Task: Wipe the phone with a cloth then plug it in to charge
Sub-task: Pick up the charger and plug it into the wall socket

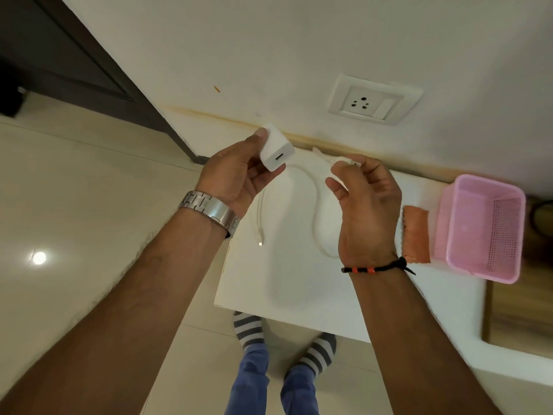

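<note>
The left hand (239, 172) holds a white adapter (276, 151) up over the far end of the white worktop (299, 295), thumb on its top and fingers curled beneath, the port face turned toward the other hand. The right hand (363, 202) hovers just beside it, fingertips pinched on one end of the white cable (314, 205) — that end is blurred, so the plug itself cannot be made out. From the pinch the cable loops down across the worktop and back up, its free end (260, 239) lying near the left wrist, below the metal watch (211, 209). The two hands are near each other but not touching, and the cable end has not met the port.

An orange cloth (416, 235) lies on the worktop to the right of the right hand, just beside a pink basket (481, 229). A wall socket (374, 98) sits in the wall above — nothing plugged into it. The phone is not in sight.
</note>
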Available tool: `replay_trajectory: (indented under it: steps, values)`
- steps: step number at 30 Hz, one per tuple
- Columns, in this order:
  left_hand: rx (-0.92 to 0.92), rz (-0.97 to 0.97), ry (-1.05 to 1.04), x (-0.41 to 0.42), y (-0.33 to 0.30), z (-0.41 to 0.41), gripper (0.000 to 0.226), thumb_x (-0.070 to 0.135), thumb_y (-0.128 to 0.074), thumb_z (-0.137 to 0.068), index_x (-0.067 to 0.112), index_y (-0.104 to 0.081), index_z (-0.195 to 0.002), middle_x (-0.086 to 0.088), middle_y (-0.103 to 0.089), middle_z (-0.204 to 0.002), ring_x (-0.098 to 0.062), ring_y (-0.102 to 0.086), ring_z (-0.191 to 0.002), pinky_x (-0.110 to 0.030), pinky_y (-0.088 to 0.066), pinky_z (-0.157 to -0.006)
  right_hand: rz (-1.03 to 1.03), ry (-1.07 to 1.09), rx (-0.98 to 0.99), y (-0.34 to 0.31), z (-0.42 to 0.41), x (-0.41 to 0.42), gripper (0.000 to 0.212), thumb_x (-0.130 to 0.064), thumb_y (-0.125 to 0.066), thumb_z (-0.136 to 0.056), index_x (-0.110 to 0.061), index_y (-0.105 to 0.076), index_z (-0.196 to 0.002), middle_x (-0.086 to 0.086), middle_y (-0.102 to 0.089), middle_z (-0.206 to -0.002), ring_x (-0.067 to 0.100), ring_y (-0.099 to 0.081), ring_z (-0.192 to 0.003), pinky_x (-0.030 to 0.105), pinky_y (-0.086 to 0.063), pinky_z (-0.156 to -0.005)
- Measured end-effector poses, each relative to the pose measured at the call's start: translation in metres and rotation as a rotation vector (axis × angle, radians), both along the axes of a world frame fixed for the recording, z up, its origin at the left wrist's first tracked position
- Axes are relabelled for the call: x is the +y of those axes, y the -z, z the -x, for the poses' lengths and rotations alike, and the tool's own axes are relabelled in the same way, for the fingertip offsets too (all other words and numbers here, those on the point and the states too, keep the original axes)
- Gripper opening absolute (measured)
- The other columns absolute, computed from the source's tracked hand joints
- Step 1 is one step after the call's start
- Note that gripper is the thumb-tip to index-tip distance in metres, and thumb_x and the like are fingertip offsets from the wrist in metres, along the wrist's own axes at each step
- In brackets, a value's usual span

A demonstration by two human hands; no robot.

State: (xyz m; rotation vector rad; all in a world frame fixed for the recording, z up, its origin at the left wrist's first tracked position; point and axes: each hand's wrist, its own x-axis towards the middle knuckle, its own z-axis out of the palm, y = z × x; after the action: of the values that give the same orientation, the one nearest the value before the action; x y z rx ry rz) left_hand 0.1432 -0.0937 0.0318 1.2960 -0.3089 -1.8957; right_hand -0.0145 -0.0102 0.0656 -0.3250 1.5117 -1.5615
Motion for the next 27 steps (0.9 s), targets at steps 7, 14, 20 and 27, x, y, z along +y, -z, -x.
replay_trajectory:
  steps: [7,14,20,27]
  values:
    - [-0.009,0.023,-0.043,-0.005,-0.02,0.005,0.017,0.02,-0.078,-0.091,0.007,-0.074,-0.101,-0.016,-0.075,-0.108,-0.027,-0.077,-0.09,-0.035,-0.064,-0.074,0.128,-0.08,0.006,-0.029,0.006,-0.008,0.014,-0.015,-0.066,-0.095,-0.004,-0.07,-0.103,0.012,-0.074,-0.088,0.027,-0.073,-0.087,0.035,-0.059,-0.081]
    - [-0.012,0.057,-0.027,-0.008,-0.031,0.013,0.019,0.021,-0.077,-0.092,0.007,-0.073,-0.103,-0.015,-0.076,-0.105,-0.026,-0.078,-0.088,-0.036,-0.064,-0.074,-0.055,-0.287,0.046,-0.021,0.002,-0.004,0.025,-0.015,-0.057,-0.102,-0.011,-0.069,-0.124,0.004,-0.075,-0.092,0.013,-0.064,-0.073,0.031,-0.058,-0.082]
    - [-0.041,0.065,0.009,-0.005,-0.031,0.019,0.029,0.022,-0.077,-0.092,0.002,-0.071,-0.111,-0.018,-0.075,-0.104,-0.027,-0.077,-0.085,-0.034,-0.062,-0.07,-0.1,-0.354,0.129,-0.015,-0.003,0.004,0.018,-0.019,-0.065,-0.097,-0.014,-0.073,-0.112,0.002,-0.08,-0.092,0.011,-0.075,-0.078,0.026,-0.06,-0.077]
    - [-0.079,0.108,0.036,0.004,-0.029,0.023,0.024,0.02,-0.078,-0.09,0.003,-0.071,-0.105,-0.018,-0.076,-0.098,-0.028,-0.076,-0.081,-0.033,-0.061,-0.068,-0.122,-0.362,0.182,-0.01,-0.007,0.007,0.016,-0.023,-0.067,-0.095,-0.014,-0.075,-0.107,-0.003,-0.081,-0.091,0.01,-0.076,-0.076,0.025,-0.06,-0.074]
